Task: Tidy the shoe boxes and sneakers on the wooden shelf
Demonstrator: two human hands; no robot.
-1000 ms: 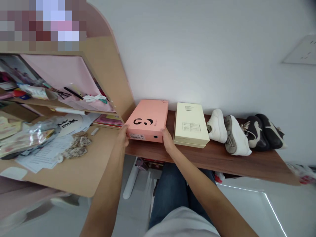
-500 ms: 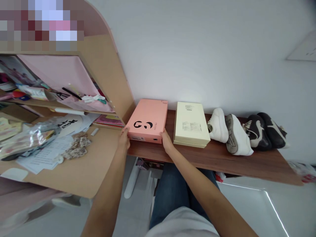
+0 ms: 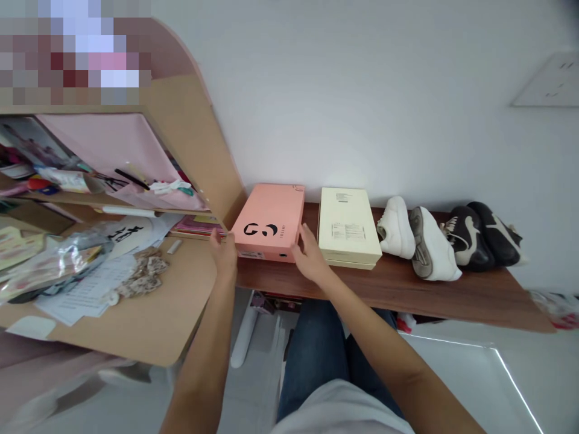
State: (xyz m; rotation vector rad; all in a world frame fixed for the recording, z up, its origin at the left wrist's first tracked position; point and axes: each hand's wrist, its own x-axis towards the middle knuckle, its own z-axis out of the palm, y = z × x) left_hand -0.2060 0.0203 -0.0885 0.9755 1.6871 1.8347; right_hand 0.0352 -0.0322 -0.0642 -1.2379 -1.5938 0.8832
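Note:
A pink shoe box (image 3: pixel 271 220) with a black logo lies flat on the left end of a dark wooden shelf (image 3: pixel 407 289). My left hand (image 3: pixel 224 253) is at the box's near left corner, fingers stretched out and touching it. At the near right corner my right hand (image 3: pixel 310 256) rests with its fingers extended along the box's side, not wrapped around it. A cream box (image 3: pixel 347 224) lies just right of the pink one.
A pair of white shoes (image 3: pixel 416 238) and a pair of black shoes (image 3: pixel 479 241) stand further right on the shelf. To the left is a light wooden desk (image 3: pixel 149 313) with papers, a plastic bag (image 3: pixel 54 256) and pink cubbies. My jeans-clad legs are below.
The pink box, held a little above the shelf before, has settled onto it and slid back. Both hands have loosened from its sides and drawn slightly toward me.

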